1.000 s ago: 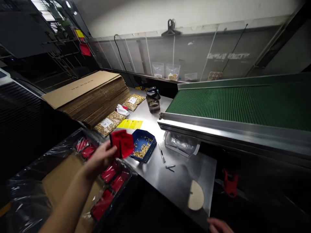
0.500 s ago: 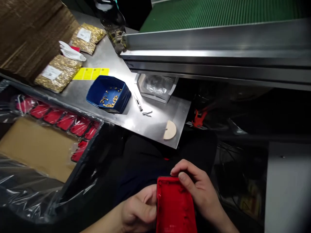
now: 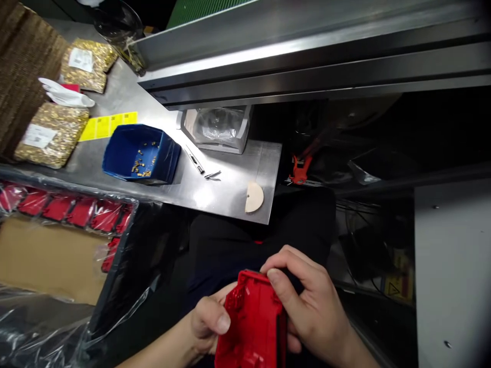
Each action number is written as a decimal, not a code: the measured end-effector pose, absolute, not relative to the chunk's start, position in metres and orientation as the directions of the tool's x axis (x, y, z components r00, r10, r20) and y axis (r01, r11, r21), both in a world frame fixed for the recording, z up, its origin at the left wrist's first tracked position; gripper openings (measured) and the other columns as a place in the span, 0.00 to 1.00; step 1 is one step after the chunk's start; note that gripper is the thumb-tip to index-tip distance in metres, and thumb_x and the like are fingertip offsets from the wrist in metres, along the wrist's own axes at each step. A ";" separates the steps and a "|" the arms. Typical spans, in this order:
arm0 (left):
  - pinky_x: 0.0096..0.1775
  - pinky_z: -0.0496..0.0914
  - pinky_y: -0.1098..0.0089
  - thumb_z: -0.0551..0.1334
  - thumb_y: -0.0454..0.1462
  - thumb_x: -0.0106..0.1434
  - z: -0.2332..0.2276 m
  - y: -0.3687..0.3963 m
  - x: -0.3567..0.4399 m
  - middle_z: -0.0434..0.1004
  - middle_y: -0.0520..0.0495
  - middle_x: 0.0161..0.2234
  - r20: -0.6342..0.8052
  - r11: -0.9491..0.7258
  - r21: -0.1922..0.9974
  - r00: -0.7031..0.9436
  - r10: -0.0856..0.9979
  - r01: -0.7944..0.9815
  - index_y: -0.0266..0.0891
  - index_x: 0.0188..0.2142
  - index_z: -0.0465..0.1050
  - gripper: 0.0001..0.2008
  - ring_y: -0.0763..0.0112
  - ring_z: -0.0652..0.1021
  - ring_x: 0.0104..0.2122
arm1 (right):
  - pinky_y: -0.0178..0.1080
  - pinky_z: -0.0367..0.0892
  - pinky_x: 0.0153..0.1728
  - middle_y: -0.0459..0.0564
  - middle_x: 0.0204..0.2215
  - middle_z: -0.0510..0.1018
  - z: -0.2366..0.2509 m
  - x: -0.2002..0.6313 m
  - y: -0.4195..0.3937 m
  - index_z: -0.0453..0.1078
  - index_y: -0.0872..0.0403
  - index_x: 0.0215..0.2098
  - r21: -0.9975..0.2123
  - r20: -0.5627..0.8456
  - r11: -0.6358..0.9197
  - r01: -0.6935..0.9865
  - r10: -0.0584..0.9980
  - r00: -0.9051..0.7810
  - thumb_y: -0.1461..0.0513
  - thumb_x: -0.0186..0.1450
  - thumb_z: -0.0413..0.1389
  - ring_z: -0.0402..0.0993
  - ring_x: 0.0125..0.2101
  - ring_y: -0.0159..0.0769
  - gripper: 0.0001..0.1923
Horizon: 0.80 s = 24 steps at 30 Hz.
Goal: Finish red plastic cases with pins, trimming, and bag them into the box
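A red plastic housing (image 3: pixel 255 319) with a dark outer side is held low over my lap, its hollow inside facing up towards me. My left hand (image 3: pixel 213 322) grips its left side, the thumb lying on the near wall and the fingers hidden behind. At the upper right corner my right hand (image 3: pixel 307 301) is closed on the rim, with thumb and index finger pinching the edge. The housing's lower end is cut off by the frame. On the metal table (image 3: pixel 233 197) ahead, a blue bin (image 3: pixel 169 158) contains small brass-coloured pieces.
A pale half-round disc (image 3: pixel 254 198), a box cutter (image 3: pixel 195 159) and a grey bin (image 3: pixel 242 134) with clear bags are on the table. Bags of brass parts (image 3: pixel 57 135) lie at left. Below, a lined box (image 3: pixel 49 260) holds wrapped red housings. An orange-handled tool (image 3: pixel 300 170) sits right.
My hands have tilted the red housing, so its left inner wall shows less squarely and its right outer side shows more. The view has shifted, moving the table leftwards.
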State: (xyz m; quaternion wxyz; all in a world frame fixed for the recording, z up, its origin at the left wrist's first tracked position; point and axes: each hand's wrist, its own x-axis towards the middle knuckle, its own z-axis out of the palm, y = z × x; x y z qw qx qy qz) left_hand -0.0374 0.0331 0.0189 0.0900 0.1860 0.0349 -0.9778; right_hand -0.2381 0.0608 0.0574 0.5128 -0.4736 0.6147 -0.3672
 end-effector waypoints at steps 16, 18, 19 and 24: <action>0.44 0.73 0.65 0.73 0.48 0.51 0.039 0.035 -0.032 0.81 0.38 0.45 -0.487 -0.981 0.193 -0.870 -0.073 -0.026 0.33 0.49 0.78 0.29 0.53 0.80 0.45 | 0.33 0.73 0.35 0.47 0.32 0.82 0.038 -0.228 0.054 0.78 0.53 0.39 -0.847 -0.473 0.513 0.139 -0.846 0.245 0.54 0.76 0.52 0.79 0.32 0.32 0.16; 0.44 0.72 0.66 0.72 0.49 0.51 0.039 0.035 -0.031 0.81 0.37 0.47 -0.477 -0.982 0.187 -0.877 -0.057 -0.038 0.33 0.50 0.78 0.31 0.55 0.79 0.44 | 0.32 0.72 0.34 0.46 0.30 0.82 0.038 -0.225 0.054 0.78 0.53 0.37 -0.868 -0.452 0.482 0.117 -0.866 0.214 0.55 0.75 0.53 0.78 0.30 0.31 0.15; 0.45 0.72 0.66 0.72 0.49 0.51 0.039 0.035 -0.030 0.81 0.36 0.48 -0.473 -0.983 0.182 -0.879 -0.058 -0.033 0.33 0.51 0.77 0.32 0.55 0.79 0.44 | 0.31 0.71 0.33 0.46 0.29 0.82 0.037 -0.224 0.055 0.77 0.53 0.36 -0.875 -0.450 0.473 0.108 -0.874 0.183 0.55 0.75 0.54 0.77 0.29 0.30 0.15; 0.49 0.73 0.60 0.72 0.47 0.52 0.037 0.036 -0.028 0.80 0.40 0.45 -0.463 -0.987 0.162 -0.881 -0.094 0.020 0.36 0.56 0.72 0.34 0.51 0.80 0.46 | 0.30 0.66 0.27 0.43 0.22 0.75 0.032 -0.216 0.069 0.74 0.53 0.29 -0.878 -0.479 0.479 0.023 -0.876 -0.058 0.54 0.74 0.54 0.72 0.24 0.28 0.18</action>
